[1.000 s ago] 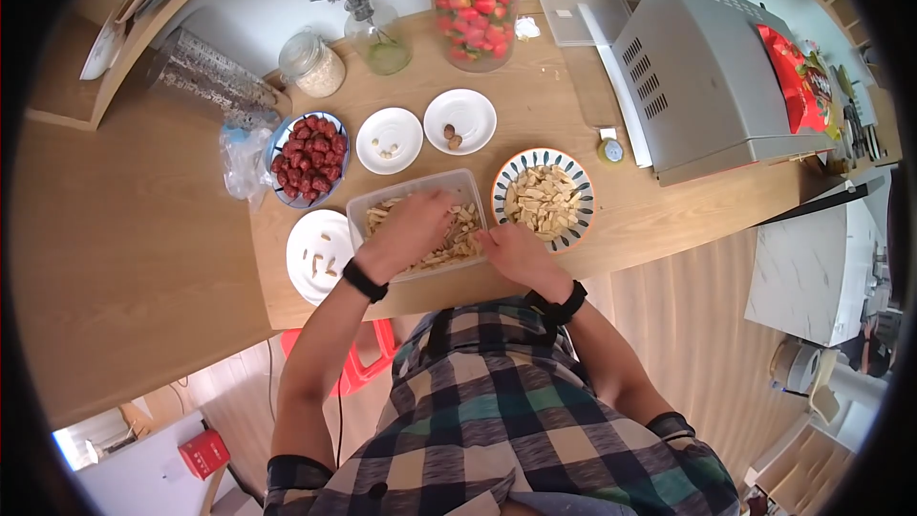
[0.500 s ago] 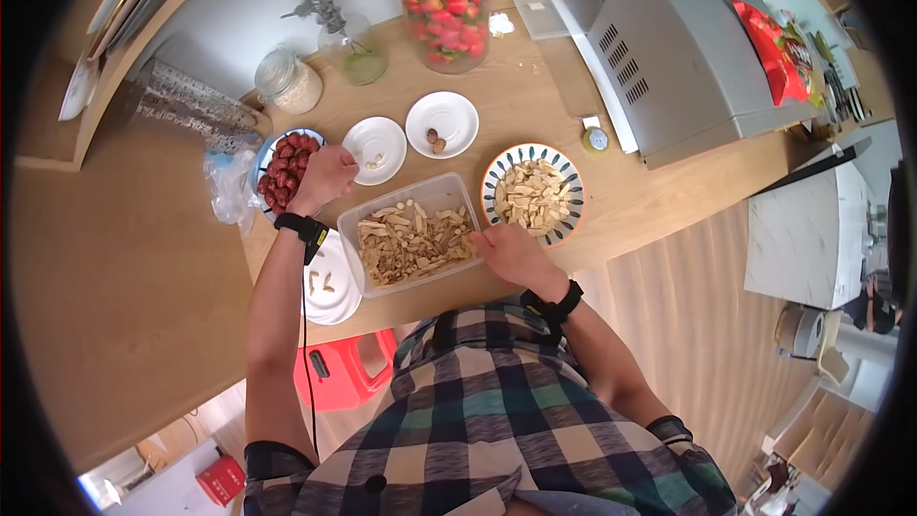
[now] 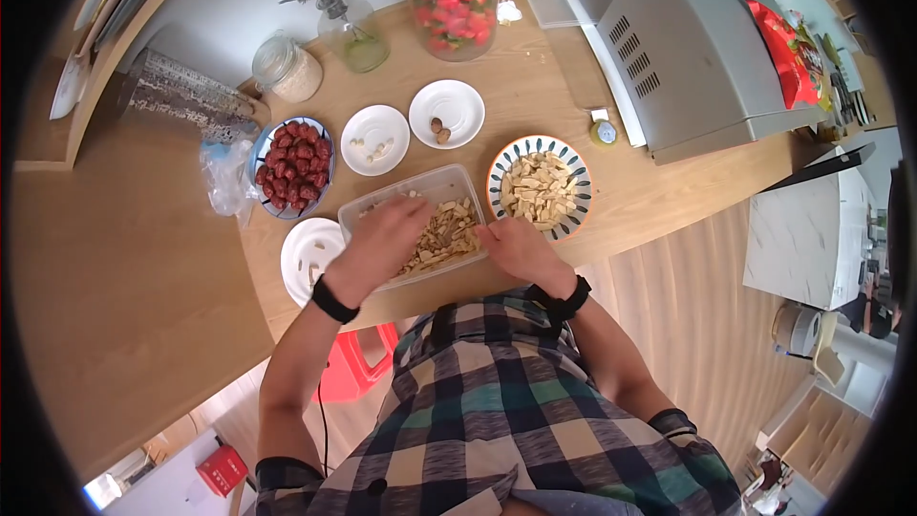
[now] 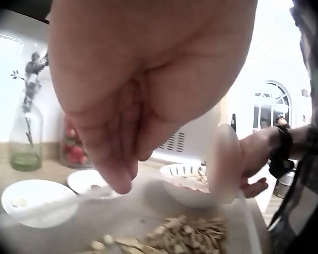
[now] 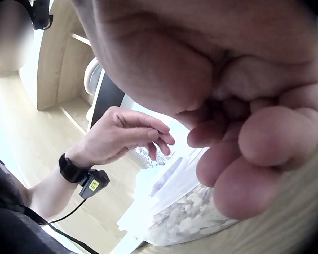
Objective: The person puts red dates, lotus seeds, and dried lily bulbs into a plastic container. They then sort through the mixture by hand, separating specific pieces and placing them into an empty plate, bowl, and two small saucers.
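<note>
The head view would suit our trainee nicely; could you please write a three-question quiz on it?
1. True or false: the left hand is over the plastic container.

2. Multiple choice: as seen in the head view, where is the striped bowl relative to that container?
A. To its left
B. To its right
C. Directly below it

3. Short answer: which fruit is in the tall clear vessel near the wall?

Key:
1. True
2. B
3. Strawberries
</note>
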The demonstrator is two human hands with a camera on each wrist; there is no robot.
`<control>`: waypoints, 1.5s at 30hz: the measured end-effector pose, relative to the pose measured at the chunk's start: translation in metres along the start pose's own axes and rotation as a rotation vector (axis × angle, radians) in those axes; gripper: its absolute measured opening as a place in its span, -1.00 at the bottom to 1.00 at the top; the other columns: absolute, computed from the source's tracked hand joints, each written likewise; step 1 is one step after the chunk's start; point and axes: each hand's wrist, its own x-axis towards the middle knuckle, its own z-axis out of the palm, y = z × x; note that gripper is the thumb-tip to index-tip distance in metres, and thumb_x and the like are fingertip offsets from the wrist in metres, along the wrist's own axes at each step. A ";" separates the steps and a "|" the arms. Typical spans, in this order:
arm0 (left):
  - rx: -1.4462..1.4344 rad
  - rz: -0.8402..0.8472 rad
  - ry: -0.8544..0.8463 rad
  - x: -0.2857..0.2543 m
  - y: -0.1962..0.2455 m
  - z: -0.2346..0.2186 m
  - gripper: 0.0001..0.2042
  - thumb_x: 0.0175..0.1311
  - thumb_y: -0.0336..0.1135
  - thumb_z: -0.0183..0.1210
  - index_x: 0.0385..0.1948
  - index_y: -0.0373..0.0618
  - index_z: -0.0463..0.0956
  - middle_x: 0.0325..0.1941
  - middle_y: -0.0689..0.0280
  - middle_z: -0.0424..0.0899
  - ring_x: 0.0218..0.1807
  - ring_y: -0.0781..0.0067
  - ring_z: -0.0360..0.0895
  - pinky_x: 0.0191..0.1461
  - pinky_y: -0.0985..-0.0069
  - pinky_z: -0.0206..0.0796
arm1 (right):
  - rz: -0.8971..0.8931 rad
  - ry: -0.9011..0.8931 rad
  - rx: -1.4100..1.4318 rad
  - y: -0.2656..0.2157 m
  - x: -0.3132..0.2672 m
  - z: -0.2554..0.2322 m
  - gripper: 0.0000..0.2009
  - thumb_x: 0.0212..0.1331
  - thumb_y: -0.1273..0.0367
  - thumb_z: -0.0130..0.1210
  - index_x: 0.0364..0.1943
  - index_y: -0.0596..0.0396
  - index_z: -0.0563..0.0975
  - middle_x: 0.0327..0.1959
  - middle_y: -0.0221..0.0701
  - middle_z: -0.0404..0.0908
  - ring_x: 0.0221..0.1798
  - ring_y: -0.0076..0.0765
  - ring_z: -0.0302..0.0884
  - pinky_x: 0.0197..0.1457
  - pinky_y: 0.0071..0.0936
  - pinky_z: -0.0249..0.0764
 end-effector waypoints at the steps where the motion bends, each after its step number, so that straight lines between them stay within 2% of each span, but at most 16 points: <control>1: 0.193 0.151 0.026 -0.002 0.001 0.015 -0.65 0.03 -0.61 0.17 -0.06 -0.36 0.53 -0.01 0.06 0.61 -0.06 -0.01 0.61 -0.08 0.23 0.54 | -0.003 -0.005 0.000 -0.001 0.000 -0.001 -0.52 0.43 0.21 0.03 -0.62 0.29 0.52 -0.57 0.08 0.52 -0.43 0.33 0.51 -0.31 0.12 0.38; 2: 0.193 0.149 0.026 -0.002 0.001 0.023 -0.65 0.03 -0.61 0.17 -0.06 -0.36 0.53 -0.01 0.06 0.61 -0.06 -0.01 0.61 -0.08 0.23 0.54 | 0.010 -0.017 0.014 -0.002 0.000 -0.002 -0.52 0.43 0.21 0.03 -0.62 0.29 0.51 -0.57 0.08 0.51 -0.43 0.33 0.51 -0.31 0.12 0.38; 4: 0.488 -0.015 -0.114 -0.001 0.002 0.035 -0.54 0.04 -0.52 0.23 0.07 -0.36 0.47 0.08 0.07 0.54 0.12 0.07 0.54 0.00 0.29 0.56 | 0.024 -0.029 0.027 -0.001 0.000 -0.004 -0.52 0.43 0.21 0.03 -0.62 0.29 0.51 -0.57 0.08 0.51 -0.43 0.33 0.50 -0.31 0.11 0.38; 10: 0.549 -0.074 -0.312 0.008 -0.005 0.051 -0.71 0.12 -0.49 0.18 -0.10 -0.38 0.53 -0.10 0.05 0.51 0.01 0.09 0.54 0.01 0.31 0.55 | -0.019 -0.001 0.051 0.004 0.000 0.000 -0.51 0.44 0.20 0.03 -0.63 0.29 0.50 -0.59 0.08 0.50 -0.44 0.33 0.50 -0.32 0.12 0.37; 13: 0.523 -0.034 -0.252 0.007 -0.012 0.058 -0.75 0.14 -0.48 0.16 -0.14 -0.38 0.55 -0.11 0.05 0.51 0.02 0.08 0.54 0.01 0.31 0.55 | -0.031 -0.006 0.067 0.000 0.001 -0.005 -0.51 0.44 0.20 0.02 -0.63 0.29 0.49 -0.58 0.08 0.50 -0.43 0.34 0.50 -0.31 0.13 0.37; 15: 0.529 -0.010 -0.227 0.008 -0.015 0.060 -0.79 0.11 -0.47 0.18 -0.22 -0.34 0.60 -0.13 0.07 0.53 0.00 0.10 0.55 0.00 0.33 0.56 | 0.102 -0.192 0.017 -0.007 0.003 -0.015 -0.53 0.48 0.15 -0.05 -0.48 0.25 0.62 -0.40 0.06 0.64 -0.26 0.31 0.60 -0.14 0.13 0.52; 16: 0.530 0.012 -0.200 0.009 -0.015 0.060 -0.82 0.07 -0.45 0.20 -0.30 -0.29 0.65 -0.16 0.09 0.55 -0.02 0.12 0.57 -0.01 0.36 0.56 | 0.103 -0.191 0.019 -0.006 0.003 -0.015 -0.53 0.48 0.15 -0.05 -0.48 0.25 0.62 -0.40 0.06 0.64 -0.26 0.31 0.60 -0.14 0.13 0.52; 29: 0.415 -0.045 -0.215 0.009 -0.011 0.047 -0.82 0.04 -0.52 0.20 -0.28 -0.28 0.60 -0.20 0.06 0.59 -0.06 0.08 0.62 -0.05 0.27 0.57 | 0.002 -0.130 -0.013 0.000 0.003 -0.009 -0.54 0.45 0.19 0.00 -0.55 0.25 0.59 -0.48 0.05 0.61 -0.32 0.30 0.59 -0.20 0.13 0.51; 31: 0.051 -0.132 -0.122 0.007 -0.009 0.035 -0.85 0.10 -0.53 0.23 -0.27 -0.30 0.59 -0.25 0.07 0.64 -0.15 0.15 0.66 -0.10 0.35 0.54 | -0.005 -0.126 -0.017 0.000 0.003 -0.009 -0.54 0.45 0.19 0.01 -0.55 0.25 0.59 -0.49 0.05 0.61 -0.33 0.30 0.59 -0.20 0.13 0.50; 32: 0.048 -0.130 -0.123 0.009 -0.008 0.023 -0.85 0.10 -0.53 0.23 -0.27 -0.30 0.59 -0.25 0.07 0.64 -0.15 0.15 0.66 -0.10 0.35 0.54 | -0.005 -0.123 -0.016 -0.001 0.003 -0.009 -0.54 0.45 0.18 0.00 -0.55 0.25 0.59 -0.48 0.05 0.61 -0.33 0.30 0.59 -0.21 0.13 0.50; 34: -0.474 -0.480 -0.010 0.013 -0.013 -0.002 -0.87 0.21 -0.56 0.28 -0.23 -0.22 0.59 -0.38 0.32 0.66 -0.35 0.54 0.61 -0.28 0.49 0.48 | -0.001 -0.123 -0.017 -0.001 0.002 -0.008 -0.54 0.45 0.18 0.00 -0.56 0.24 0.58 -0.48 0.05 0.61 -0.34 0.30 0.59 -0.21 0.13 0.50; 36: -0.578 -0.518 0.148 0.019 -0.043 -0.018 -0.92 0.24 -0.54 0.29 -0.27 -0.27 0.60 -0.44 0.41 0.66 -0.42 0.72 0.54 -0.42 0.58 0.39 | 0.001 -0.132 -0.039 0.002 0.003 -0.005 -0.53 0.46 0.17 -0.01 -0.55 0.24 0.58 -0.47 0.05 0.61 -0.34 0.29 0.58 -0.21 0.13 0.50; 38: -0.511 -0.547 0.143 0.022 -0.088 -0.021 -0.90 0.19 -0.46 0.25 -0.33 -0.29 0.64 -0.45 0.16 0.72 -0.42 0.39 0.68 -0.28 0.45 0.51 | 0.000 -0.132 -0.041 0.002 0.002 -0.005 -0.54 0.46 0.17 -0.01 -0.54 0.24 0.58 -0.47 0.04 0.61 -0.33 0.29 0.58 -0.21 0.13 0.50; 39: -0.513 -0.545 0.146 0.024 -0.102 -0.020 -0.90 0.19 -0.46 0.25 -0.33 -0.29 0.64 -0.45 0.16 0.72 -0.42 0.39 0.68 -0.28 0.45 0.51 | 0.000 -0.129 -0.040 0.003 0.002 -0.005 -0.54 0.46 0.16 -0.02 -0.53 0.24 0.58 -0.46 0.04 0.62 -0.32 0.29 0.59 -0.20 0.13 0.51; 41: -0.321 -0.701 0.021 0.029 -0.123 -0.016 -0.90 0.15 -0.49 0.21 -0.35 -0.29 0.65 -0.42 0.11 0.73 -0.36 0.26 0.72 -0.22 0.37 0.54 | -0.023 -0.111 -0.046 0.006 0.001 -0.002 -0.54 0.46 0.16 -0.02 -0.52 0.24 0.58 -0.46 0.03 0.62 -0.31 0.29 0.59 -0.20 0.13 0.51; 45: -0.134 -0.576 -0.034 0.027 -0.151 0.004 -0.88 0.09 -0.53 0.18 -0.36 -0.31 0.66 -0.36 -0.01 0.73 -0.27 0.04 0.73 -0.13 0.28 0.56 | 0.007 -0.106 -0.019 0.001 0.000 -0.006 -0.54 0.45 0.15 -0.01 -0.51 0.24 0.59 -0.45 0.03 0.62 -0.30 0.28 0.59 -0.19 0.12 0.52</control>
